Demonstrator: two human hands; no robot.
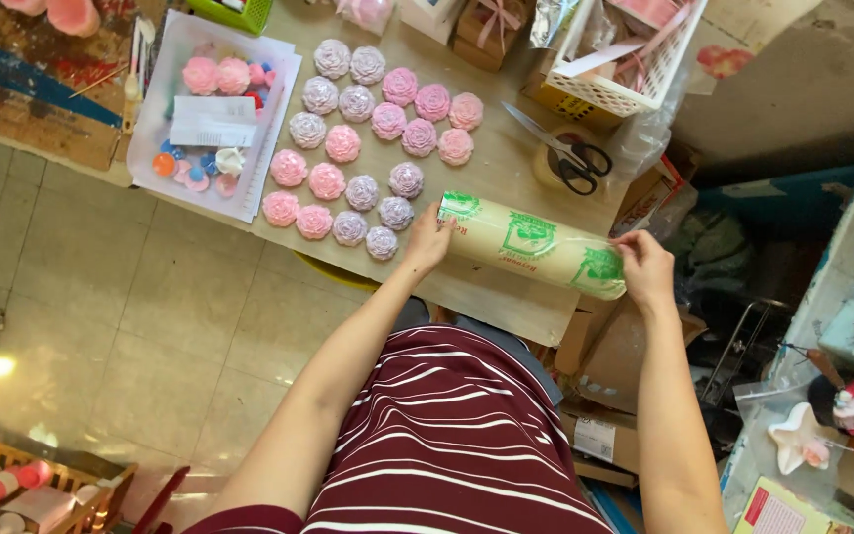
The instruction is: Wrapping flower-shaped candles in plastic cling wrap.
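Both hands are on the roll of wrap point(531, 244), which lies along the near edge of the table point(506, 168): the left hand point(429, 240) is clasped around one end, the right hand point(643, 267) has its fingers closed on the other end, pinching at the rim as if feeling for the loose edge of the film. No sheet is pulled out yet, so the unrolling looks to be at its very start. Just beyond the left hand sit rows of rose-shaped soaps point(373, 138), pink and pale lilac, all bare, none under film as far as I can see. Scissors point(565, 153) lie untouched near the white basket point(625, 69). A tray of small coloured pieces point(212, 109) sits at the far left.
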